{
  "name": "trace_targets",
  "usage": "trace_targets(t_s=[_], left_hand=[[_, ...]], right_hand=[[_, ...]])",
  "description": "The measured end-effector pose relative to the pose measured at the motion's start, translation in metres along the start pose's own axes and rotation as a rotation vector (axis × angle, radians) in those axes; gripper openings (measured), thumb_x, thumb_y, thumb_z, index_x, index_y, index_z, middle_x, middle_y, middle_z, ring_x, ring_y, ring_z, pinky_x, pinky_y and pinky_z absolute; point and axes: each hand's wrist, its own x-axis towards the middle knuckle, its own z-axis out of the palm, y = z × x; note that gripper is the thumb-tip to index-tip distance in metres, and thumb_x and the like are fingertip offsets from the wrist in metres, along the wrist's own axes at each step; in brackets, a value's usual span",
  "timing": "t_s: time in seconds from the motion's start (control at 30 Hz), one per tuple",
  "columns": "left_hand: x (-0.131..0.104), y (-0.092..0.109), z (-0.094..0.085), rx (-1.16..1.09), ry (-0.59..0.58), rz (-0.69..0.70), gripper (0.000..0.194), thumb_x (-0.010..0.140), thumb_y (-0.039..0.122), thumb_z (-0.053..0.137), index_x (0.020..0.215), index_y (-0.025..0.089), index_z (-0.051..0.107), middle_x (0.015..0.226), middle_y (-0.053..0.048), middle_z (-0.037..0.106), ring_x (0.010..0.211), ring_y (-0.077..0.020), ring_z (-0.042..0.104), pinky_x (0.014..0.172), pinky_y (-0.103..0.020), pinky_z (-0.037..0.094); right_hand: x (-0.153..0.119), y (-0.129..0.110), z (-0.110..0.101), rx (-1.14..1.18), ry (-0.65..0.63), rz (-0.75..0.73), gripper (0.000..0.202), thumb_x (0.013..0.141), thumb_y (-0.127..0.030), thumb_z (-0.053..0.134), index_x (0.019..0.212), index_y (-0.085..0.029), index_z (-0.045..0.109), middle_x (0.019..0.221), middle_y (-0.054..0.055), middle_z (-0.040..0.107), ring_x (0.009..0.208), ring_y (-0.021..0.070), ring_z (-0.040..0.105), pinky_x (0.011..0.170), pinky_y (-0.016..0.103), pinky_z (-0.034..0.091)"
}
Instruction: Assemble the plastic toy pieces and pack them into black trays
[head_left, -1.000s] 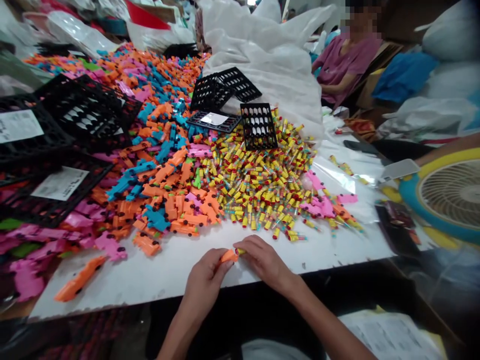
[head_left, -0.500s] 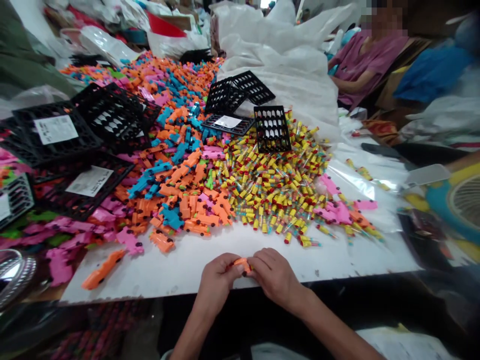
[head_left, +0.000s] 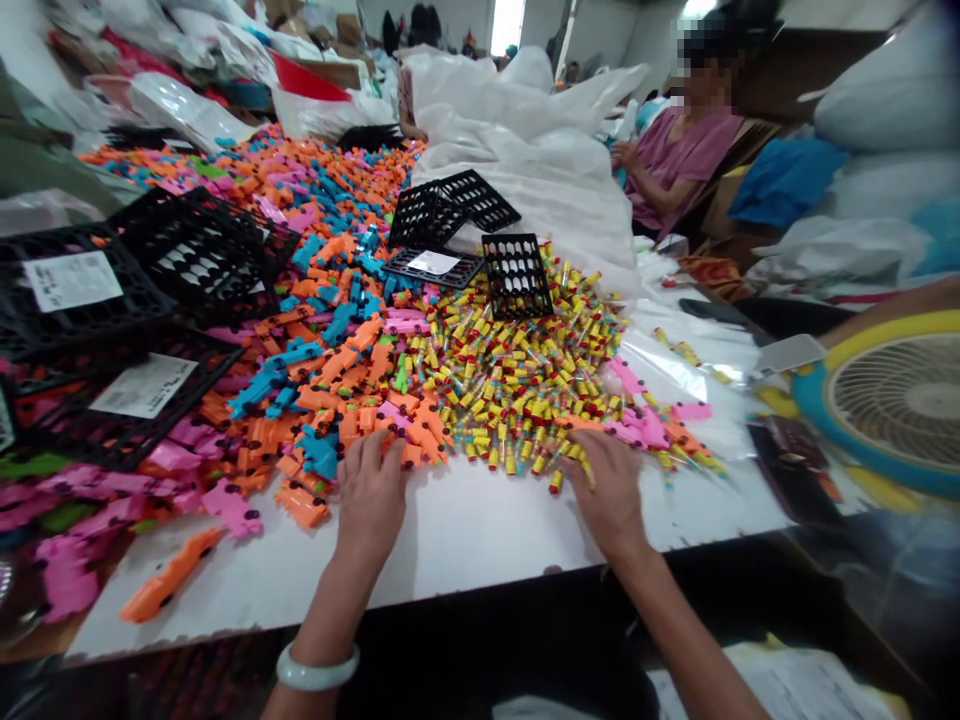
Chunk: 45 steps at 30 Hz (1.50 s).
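Inward of the bare table edge (head_left: 480,583), the left hand (head_left: 371,492) is touching toy cars (head_left: 351,362), the right hand (head_left: 609,492) yellow tubes (head_left: 517,385), grips unclear. Tubes are pointing every way.

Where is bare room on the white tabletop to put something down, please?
Mainly the near strip of white tabletop: between the left hand and right hand, and between the left hand and the lone orange car. Beyond the hands, toy cars and small yellow tubes crowd it.
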Motion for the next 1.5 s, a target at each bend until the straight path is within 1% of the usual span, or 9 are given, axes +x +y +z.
trace_targets(t_s=[0.13,0.23,0.5,0.67,0.8,0.9,1.1,1.37,1.5], left_hand=[[-0.001,-0.005,0.000,-0.081,0.085,0.040,0.023,0.083,0.021,0.057,0.105,0.017,0.063,0.118,-0.014,0.065,0.115,-0.0350,0.052,0.093,-0.049,0.040],[-0.009,-0.006,-0.007,-0.221,0.103,0.031,0.022,0.085,0.027,0.056,0.105,0.018,0.060,0.106,-0.011,0.068,0.106,-0.0298,0.058,0.095,-0.047,0.038],[-0.043,0.021,-0.014,-0.845,-0.190,-0.314,0.040,0.080,0.046,0.061,0.114,0.025,0.059,0.108,-0.004,0.065,0.101,-0.0201,0.060,0.090,-0.034,0.046],[-0.052,0.032,-0.015,-1.034,-0.341,-0.438,0.038,0.075,0.045,0.066,0.104,0.022,0.058,0.096,-0.002,0.065,0.088,-0.0184,0.061,0.083,-0.033,0.049],[-0.056,0.031,-0.016,-0.987,-0.311,-0.419,0.036,0.075,0.043,0.066,0.105,0.024,0.058,0.100,-0.002,0.065,0.094,-0.0194,0.060,0.087,-0.034,0.048],[-0.057,0.032,-0.017,-0.920,-0.273,-0.346,0.034,0.077,0.040,0.065,0.107,0.026,0.059,0.105,-0.003,0.065,0.101,-0.0209,0.059,0.091,-0.036,0.046],[-0.055,0.036,-0.025,-0.934,-0.327,-0.261,0.033,0.084,0.045,0.054,0.109,0.024,0.061,0.106,-0.006,0.067,0.099,-0.0212,0.061,0.088,-0.036,0.050],[-0.055,0.037,-0.025,-0.858,-0.225,-0.228,0.025,0.087,0.043,0.053,0.101,0.025,0.064,0.096,-0.004,0.067,0.093,-0.0201,0.059,0.085,-0.035,0.047],[-0.058,0.038,-0.023,-0.856,-0.203,-0.222,0.024,0.087,0.042,0.054,0.098,0.025,0.066,0.091,-0.004,0.066,0.089,-0.0198,0.059,0.082,-0.035,0.047]], right_hand=[[0.009,-0.050,0.032,0.127,-0.211,-0.111,0.019,0.094,-0.025,0.051,0.104,-0.016,0.065,0.092,0.010,0.063,0.089,0.0233,0.052,0.082,0.039,0.044],[0.011,-0.062,0.046,0.129,-0.299,-0.212,0.020,0.094,-0.019,0.049,0.108,-0.018,0.064,0.096,0.010,0.062,0.090,0.0232,0.050,0.080,0.039,0.044],[0.026,-0.047,0.050,0.067,-0.338,-0.428,0.019,0.094,-0.012,0.047,0.100,-0.015,0.065,0.093,0.010,0.065,0.088,0.0229,0.052,0.076,0.037,0.043],[0.021,-0.062,0.048,0.344,-0.264,-0.404,0.017,0.095,-0.016,0.047,0.107,-0.017,0.059,0.109,0.010,0.064,0.102,0.0231,0.055,0.088,0.042,0.043],[0.006,-0.086,0.022,0.704,-0.451,-0.106,0.020,0.098,-0.021,0.041,0.116,-0.020,0.050,0.105,0.008,0.063,0.093,0.0170,0.061,0.081,0.032,0.050],[-0.002,-0.100,0.005,0.793,-0.598,0.013,0.019,0.099,-0.025,0.039,0.114,-0.022,0.050,0.100,0.005,0.062,0.086,0.0143,0.061,0.075,0.027,0.050],[-0.004,-0.099,0.001,0.790,-0.610,0.007,0.017,0.098,-0.026,0.041,0.110,-0.022,0.052,0.098,0.005,0.061,0.089,0.0149,0.059,0.079,0.027,0.050],[-0.001,-0.092,0.000,0.847,-0.667,0.011,0.023,0.099,-0.027,0.037,0.114,-0.021,0.054,0.091,0.004,0.062,0.081,0.0138,0.060,0.075,0.027,0.049],[-0.002,-0.091,0.002,0.789,-0.636,-0.106,0.022,0.098,-0.021,0.039,0.111,-0.020,0.057,0.092,0.006,0.064,0.083,0.0153,0.060,0.075,0.028,0.050]])
